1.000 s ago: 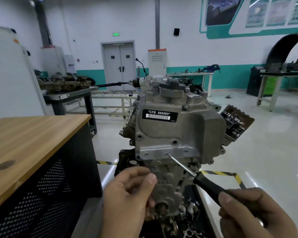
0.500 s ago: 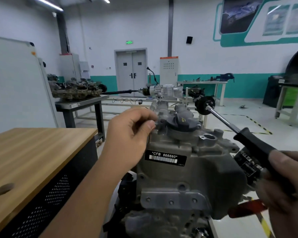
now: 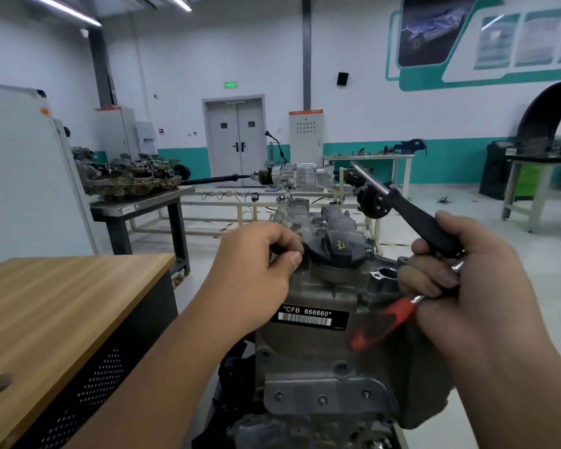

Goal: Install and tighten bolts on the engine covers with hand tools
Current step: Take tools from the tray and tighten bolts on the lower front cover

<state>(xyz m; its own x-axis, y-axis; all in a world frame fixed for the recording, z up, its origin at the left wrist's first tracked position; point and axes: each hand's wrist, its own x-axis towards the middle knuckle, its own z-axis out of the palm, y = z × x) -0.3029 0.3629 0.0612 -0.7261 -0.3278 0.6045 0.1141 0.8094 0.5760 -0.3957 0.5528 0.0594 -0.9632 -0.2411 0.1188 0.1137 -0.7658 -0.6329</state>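
Left hand [image 3: 256, 270] pinches something tiny (a bolt, likely) atop the grey cast-metal engine [image 3: 321, 345]; right hand [image 3: 467, 286] clutches two screwdrivers, black-handled screwdriver [image 3: 425, 225] and red-handled screwdriver [image 3: 382, 322] — one could slip.

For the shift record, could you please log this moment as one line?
left hand: pinching at engine top beside oil cap | right hand: holds black-handled driver, raised off engine, plus red-handled tool
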